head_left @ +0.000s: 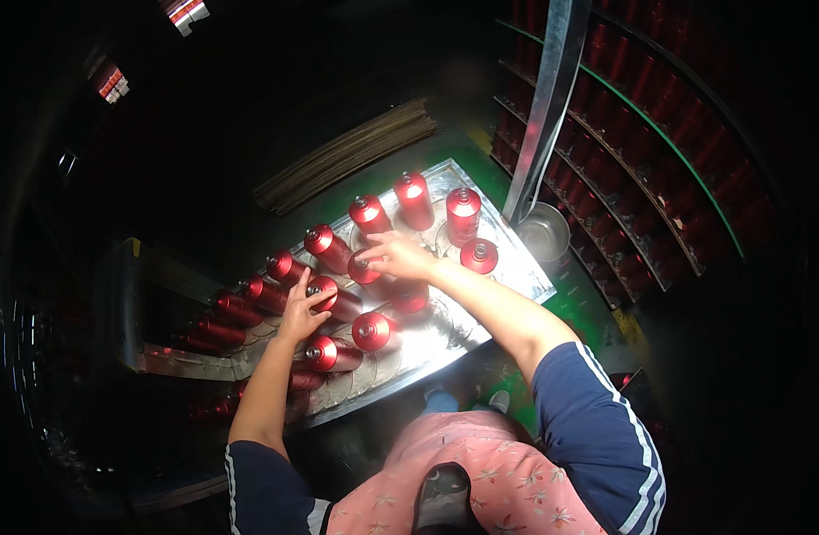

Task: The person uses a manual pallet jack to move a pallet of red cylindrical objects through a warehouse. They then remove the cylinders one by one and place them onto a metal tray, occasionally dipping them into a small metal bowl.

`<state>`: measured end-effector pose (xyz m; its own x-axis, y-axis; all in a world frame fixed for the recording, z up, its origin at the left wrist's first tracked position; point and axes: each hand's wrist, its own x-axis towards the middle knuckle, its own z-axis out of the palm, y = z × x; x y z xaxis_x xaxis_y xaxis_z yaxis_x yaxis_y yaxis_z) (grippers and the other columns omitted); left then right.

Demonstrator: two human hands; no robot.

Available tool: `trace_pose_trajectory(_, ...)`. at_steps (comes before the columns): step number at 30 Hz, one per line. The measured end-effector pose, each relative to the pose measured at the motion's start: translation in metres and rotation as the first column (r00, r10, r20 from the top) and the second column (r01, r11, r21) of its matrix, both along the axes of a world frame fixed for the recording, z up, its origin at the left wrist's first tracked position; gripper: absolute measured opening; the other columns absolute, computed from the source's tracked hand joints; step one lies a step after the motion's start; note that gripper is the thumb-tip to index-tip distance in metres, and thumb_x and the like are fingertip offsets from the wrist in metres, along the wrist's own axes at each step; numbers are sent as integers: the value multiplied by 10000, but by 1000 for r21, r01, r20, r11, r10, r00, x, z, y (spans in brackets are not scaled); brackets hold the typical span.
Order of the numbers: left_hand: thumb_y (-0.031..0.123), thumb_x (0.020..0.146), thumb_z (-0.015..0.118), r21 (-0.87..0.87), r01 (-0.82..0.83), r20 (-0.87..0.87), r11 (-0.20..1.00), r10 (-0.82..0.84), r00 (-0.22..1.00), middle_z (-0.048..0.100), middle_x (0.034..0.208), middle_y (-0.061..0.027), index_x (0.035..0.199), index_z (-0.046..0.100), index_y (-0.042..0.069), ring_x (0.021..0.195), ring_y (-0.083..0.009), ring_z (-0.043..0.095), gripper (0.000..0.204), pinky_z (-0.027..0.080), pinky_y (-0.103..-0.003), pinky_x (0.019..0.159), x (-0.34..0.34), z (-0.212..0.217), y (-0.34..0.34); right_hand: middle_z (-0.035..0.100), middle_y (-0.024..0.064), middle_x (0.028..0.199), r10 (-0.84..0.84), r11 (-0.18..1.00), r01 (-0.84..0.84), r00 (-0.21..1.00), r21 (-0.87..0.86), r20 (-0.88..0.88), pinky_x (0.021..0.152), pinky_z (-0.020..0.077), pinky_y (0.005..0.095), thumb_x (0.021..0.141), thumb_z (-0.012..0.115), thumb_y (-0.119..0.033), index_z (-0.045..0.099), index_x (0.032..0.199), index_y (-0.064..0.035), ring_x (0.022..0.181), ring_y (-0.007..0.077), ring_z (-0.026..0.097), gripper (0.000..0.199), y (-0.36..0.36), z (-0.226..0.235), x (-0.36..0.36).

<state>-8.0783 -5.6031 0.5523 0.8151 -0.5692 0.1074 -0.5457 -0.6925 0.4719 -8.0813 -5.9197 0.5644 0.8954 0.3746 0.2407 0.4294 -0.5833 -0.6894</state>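
Red metal bottles with rounded shoulders and narrow necks stand in rows on a shiny metal table. My left hand (300,314) has its fingers spread against the shoulder of one red bottle (342,306), touching it without closing round it. My right hand (400,256) reaches in from the right, its fingers bent over the top of another red bottle (363,271) in the middle of the group. The hand partly covers that bottle. Below my right wrist, a blurred red bottle (411,299) stands in strong glare.
The metal table (540,287) has a raised rim and round marks. Darker bottles continue to the left (235,308). A metal post (543,111) rises at the right beside a round metal bowl (545,234). Racks of red bottles (623,169) stand beyond. Flat brown sheets (347,156) are stacked behind.
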Motion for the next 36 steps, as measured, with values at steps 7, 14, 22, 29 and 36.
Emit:
trace_pose_trajectory(7, -15, 879, 596, -511, 3, 205, 859, 119, 972, 614, 1283, -146, 1084, 703, -8, 1108, -252, 588, 232, 453, -354, 982, -55, 98, -69, 649, 72, 1150, -393, 669, 370, 912, 645, -115, 936, 488, 332, 910, 638, -123, 711, 1145, -98, 1076, 228, 614, 247, -72, 13, -195)
trace_pose_trajectory(14, -13, 960, 514, -628, 249, -436, 737, -598, 673, 646, 1101, -108, 1091, 678, -35, 919, -156, 637, 211, 532, -253, 773, -186, 19, -229, 660, 85, 1012, -881, -30, 927, 152, 374, -448, 862, 486, 329, 902, 611, -100, 708, 1120, -95, 944, 198, 623, 239, -53, -130, -470)
trace_pose_trajectory(22, -10, 925, 599, -405, 855, -737, 324, -669, -95, 660, 1006, -67, 1081, 700, -14, 884, -125, 624, 186, 491, -239, 798, -407, -51, -298, 688, 156, 1067, -509, -855, 490, -735, 168, -448, 812, 522, 338, 862, 615, -24, 690, 1132, -64, 928, 267, 664, 283, 158, -213, -704)
trace_pose_trajectory(29, 127, 894, 689, -335, 875, -636, -349, -602, -483, 641, 1272, -94, 1271, 657, 125, 1071, -221, 639, 379, 505, -326, 940, -622, -160, -274, 507, 189, 1382, -77, -887, 158, -977, -433, -197, 1112, 343, 492, 850, 651, -182, 535, 1352, -68, 1302, 389, 439, 528, 382, -297, -786)
trace_pose_trajectory(36, 231, 911, 639, -525, 612, -451, -591, -417, -789, 400, 1506, -140, 1439, 459, 141, 1294, -331, 463, 566, 433, -409, 1052, -818, -306, -175, 415, 225, 1469, 164, -765, -32, -975, -643, -147, 1091, 325, 548, 805, 725, -319, 465, 1461, -135, 1315, 435, 408, 729, 386, -314, -880)
